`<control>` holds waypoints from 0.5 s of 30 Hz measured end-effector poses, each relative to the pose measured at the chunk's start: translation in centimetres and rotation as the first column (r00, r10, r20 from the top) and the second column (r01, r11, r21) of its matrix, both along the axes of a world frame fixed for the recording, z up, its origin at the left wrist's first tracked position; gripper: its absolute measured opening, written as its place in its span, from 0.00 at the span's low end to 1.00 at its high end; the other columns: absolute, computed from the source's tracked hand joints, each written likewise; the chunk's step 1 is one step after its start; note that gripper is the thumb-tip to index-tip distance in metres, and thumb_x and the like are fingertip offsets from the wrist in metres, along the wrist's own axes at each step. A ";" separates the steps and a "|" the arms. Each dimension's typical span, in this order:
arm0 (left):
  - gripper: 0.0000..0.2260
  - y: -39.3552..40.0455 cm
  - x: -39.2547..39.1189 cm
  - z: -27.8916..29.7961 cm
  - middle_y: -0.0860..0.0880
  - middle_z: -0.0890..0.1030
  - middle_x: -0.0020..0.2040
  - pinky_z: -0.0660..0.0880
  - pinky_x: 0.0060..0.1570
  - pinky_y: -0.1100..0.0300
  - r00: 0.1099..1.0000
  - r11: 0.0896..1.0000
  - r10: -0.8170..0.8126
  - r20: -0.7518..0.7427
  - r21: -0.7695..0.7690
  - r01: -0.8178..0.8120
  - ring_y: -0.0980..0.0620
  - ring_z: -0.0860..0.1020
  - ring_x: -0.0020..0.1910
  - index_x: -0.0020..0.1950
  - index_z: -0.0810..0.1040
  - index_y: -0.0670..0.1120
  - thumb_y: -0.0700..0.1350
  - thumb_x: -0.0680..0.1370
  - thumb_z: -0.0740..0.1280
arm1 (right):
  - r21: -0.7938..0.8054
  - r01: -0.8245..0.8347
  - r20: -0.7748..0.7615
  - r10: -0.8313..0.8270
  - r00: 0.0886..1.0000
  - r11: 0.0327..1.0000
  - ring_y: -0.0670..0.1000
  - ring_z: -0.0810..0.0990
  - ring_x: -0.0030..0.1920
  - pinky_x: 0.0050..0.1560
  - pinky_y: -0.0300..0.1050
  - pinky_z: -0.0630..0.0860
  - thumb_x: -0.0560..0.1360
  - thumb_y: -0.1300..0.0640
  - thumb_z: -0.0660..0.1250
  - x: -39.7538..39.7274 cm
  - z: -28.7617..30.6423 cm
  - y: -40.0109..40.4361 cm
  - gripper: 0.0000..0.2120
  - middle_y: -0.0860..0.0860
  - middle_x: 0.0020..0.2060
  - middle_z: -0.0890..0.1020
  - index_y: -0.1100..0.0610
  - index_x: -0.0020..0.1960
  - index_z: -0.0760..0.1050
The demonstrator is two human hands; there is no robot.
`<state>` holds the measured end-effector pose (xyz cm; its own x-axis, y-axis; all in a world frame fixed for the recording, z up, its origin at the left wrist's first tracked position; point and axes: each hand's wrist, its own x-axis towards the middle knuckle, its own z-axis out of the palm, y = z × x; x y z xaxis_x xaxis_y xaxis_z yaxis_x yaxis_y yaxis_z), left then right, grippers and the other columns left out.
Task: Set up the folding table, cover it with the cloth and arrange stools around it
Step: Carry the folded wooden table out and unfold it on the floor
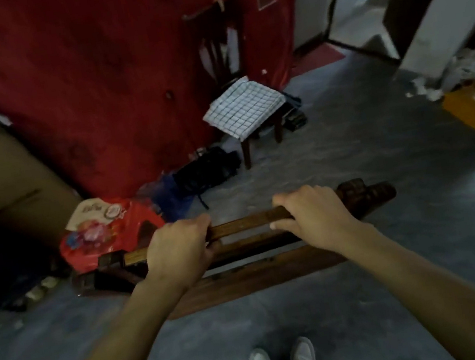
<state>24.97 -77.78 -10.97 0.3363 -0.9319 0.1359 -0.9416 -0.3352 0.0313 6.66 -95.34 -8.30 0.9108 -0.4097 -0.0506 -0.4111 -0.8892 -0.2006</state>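
Hands grip the folded wooden table point(253, 267), which lies low over the grey floor point(350, 155) in front of my white shoes point(281, 358); my left hand point(178, 248) and my right hand point(313, 214) are each curled tight round its top rail point(246, 222). Beyond, a checked cloth point(245, 108) lies draped over a wooden chair point(230, 65) beside the red wall point(89, 78); a red bag point(107, 231) lies near the table's left end.

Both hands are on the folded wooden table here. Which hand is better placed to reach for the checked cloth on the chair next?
Right, probably. The right hand grips the folded table on the side nearer the checked cloth, which lies on the chair ahead and slightly right. The left hand is farther away.
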 end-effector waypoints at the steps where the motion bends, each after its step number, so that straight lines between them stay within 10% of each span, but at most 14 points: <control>1: 0.14 0.7 -0.4 -0.4 0.52 0.73 0.30 0.64 0.26 0.58 0.999 0.999 0.042 -0.019 -0.013 -0.042 0.45 0.74 0.29 0.38 0.69 0.51 0.53 0.69 0.73 | 0.003 -0.029 -0.009 0.029 1.000 1.000 0.50 0.77 0.40 0.36 0.46 0.65 0.77 0.39 0.65 0.3 -0.2 0.0 0.13 0.43 0.33 0.70 0.49 0.48 0.72; 15: 0.09 7.0 -7.9 -7.5 0.51 0.79 0.36 0.68 0.30 0.57 0.907 0.921 0.389 -0.163 0.086 -0.380 0.45 0.77 0.32 0.42 0.75 0.50 0.49 0.69 0.73 | 0.130 -0.243 -0.110 0.258 0.960 0.961 0.49 0.77 0.44 0.39 0.45 0.65 0.77 0.40 0.66 -0.6 -7.6 1.9 0.11 0.43 0.39 0.73 0.47 0.51 0.73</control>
<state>17.06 -70.77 -18.43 0.6840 -0.7295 -0.0011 -0.7205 -0.6758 0.1554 6.04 -93.42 -15.88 0.9670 -0.1542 -0.2029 -0.2063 -0.9411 -0.2679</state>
